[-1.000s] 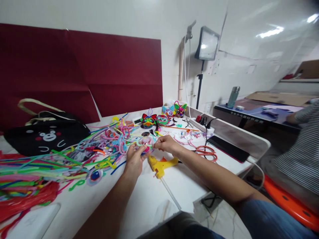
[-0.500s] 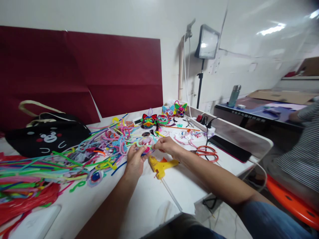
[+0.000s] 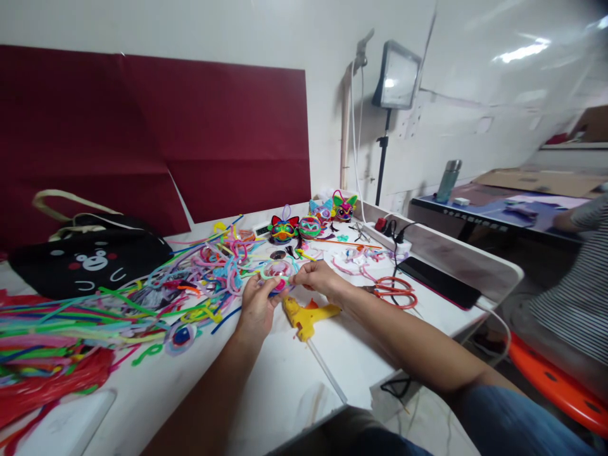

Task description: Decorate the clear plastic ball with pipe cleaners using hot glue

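Between my hands is a clear round plastic ball (image 3: 279, 268) with pink and blue pipe cleaner on it. My left hand (image 3: 258, 303) grips it from the left, thumb on top. From the right, my right hand (image 3: 315, 278) pinches at a light green pipe cleaner that runs along the ball's side; the fingertips partly hide it. Just below my right hand, a yellow hot glue gun (image 3: 306, 316) lies on the white table (image 3: 280, 380), a clear glue stick trailing from its back. Orange-handled scissors (image 3: 394, 291) lie right of my right wrist.
Colourful pipe cleaners (image 3: 142, 310) heap across the left, before a black bag (image 3: 90, 263). Several finished animal-faced balls (image 3: 284, 231) stand at the back. A phone (image 3: 437, 283) on a cable and a power strip (image 3: 394, 240) lie right. A person in a striped top (image 3: 582, 285) sits beyond.
Both hands stay nearly in place around the ball, with hardly any finger movement visible. The view has shifted very slightly. The other person's arm has barely moved.
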### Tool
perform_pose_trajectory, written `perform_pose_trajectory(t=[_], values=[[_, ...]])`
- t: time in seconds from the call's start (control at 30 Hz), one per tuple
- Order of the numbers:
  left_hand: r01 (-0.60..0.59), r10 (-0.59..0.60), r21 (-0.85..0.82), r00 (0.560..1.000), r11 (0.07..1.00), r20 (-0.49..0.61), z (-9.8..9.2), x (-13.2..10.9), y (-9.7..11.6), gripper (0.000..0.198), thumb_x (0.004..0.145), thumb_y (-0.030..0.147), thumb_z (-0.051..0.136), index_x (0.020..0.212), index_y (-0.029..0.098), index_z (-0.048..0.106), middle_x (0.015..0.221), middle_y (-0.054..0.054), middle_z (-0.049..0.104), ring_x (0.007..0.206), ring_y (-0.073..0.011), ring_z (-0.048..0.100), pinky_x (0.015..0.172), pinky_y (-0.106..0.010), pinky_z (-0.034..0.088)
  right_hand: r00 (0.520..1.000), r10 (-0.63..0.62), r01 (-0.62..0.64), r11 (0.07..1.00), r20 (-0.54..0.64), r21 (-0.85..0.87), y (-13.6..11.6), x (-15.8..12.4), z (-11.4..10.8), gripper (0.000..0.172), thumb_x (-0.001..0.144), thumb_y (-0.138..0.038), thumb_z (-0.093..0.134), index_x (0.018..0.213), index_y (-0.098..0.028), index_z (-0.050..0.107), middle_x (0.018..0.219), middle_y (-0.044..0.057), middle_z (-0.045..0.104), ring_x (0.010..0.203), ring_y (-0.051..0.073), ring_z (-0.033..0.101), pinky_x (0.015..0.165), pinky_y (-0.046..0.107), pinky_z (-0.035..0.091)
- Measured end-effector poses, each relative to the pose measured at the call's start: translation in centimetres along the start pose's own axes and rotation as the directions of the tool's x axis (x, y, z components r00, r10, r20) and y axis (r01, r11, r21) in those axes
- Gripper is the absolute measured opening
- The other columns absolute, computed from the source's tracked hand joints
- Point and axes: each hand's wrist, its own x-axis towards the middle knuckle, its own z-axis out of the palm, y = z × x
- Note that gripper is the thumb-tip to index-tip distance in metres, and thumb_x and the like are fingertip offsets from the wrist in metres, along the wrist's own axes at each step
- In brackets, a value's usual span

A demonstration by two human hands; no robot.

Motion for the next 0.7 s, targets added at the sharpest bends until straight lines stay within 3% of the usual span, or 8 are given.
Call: perform_pose_trajectory(t=[0.23, 0.47, 0.6, 0.7], values=[[-0.009, 0.009, 0.000, 1.000, 1.000, 0.008, 0.0, 0.0, 0.0, 0.036, 0.053, 0.013, 0.078, 0.082, 0.017, 0.056, 0.071, 0.003, 0.063, 0.067, -0.0111, 0.059, 0.056, -0.023, 0.055, 0.999, -0.050, 0.049, 0.996, -0.014, -0.079, 0.8, 0.5, -0.1, 0.026, 0.064, -0.030, 0.072, 0.053, -0.017, 0.052, 0.045, -0.007, 0.046, 0.046, 0.007, 0.037, 0.047, 0.021, 0.029], [-0.026, 0.025, -0.020, 1.000, 0.999, -0.012, -0.4, 0.3, -0.2, 0.038, 0.055, 0.011, 0.078, 0.083, 0.019, 0.054, 0.070, 0.004, 0.062, 0.068, -0.0116, 0.062, 0.058, -0.023, 0.055, 0.975, -0.220, 0.210, 0.953, -0.020, -0.218, 0.8, 0.6, -1.0, 0.017, 0.065, -0.029, 0.072, 0.063, -0.017, 0.060, 0.054, -0.007, 0.050, 0.056, 0.008, 0.044, 0.054, 0.021, 0.030], [-0.029, 0.029, -0.022, 1.000, 0.999, -0.007, -0.4, 0.3, 0.0, 0.036, 0.056, 0.011, 0.078, 0.082, 0.019, 0.054, 0.071, 0.004, 0.062, 0.068, -0.0117, 0.062, 0.058, -0.023, 0.055, 0.944, -0.330, 0.308, 0.869, 0.011, -0.387, 0.2, -0.1, -1.6, 0.009, 0.071, -0.025, 0.069, 0.071, -0.017, 0.064, 0.062, -0.004, 0.058, 0.061, 0.011, 0.052, 0.059, 0.022, 0.036], [-0.035, 0.035, -0.025, 0.999, 0.999, -0.010, -0.3, 0.3, 0.1, 0.033, 0.056, 0.011, 0.077, 0.078, 0.019, 0.054, 0.073, 0.003, 0.062, 0.069, -0.0118, 0.062, 0.058, -0.023, 0.055, 0.888, -0.458, 0.405, 0.748, 0.033, -0.525, -0.6, -1.3, -1.9, 0.007, 0.075, -0.023, 0.068, 0.077, -0.017, 0.066, 0.075, 0.000, 0.065, 0.068, 0.013, 0.057, 0.065, 0.024, 0.040]])
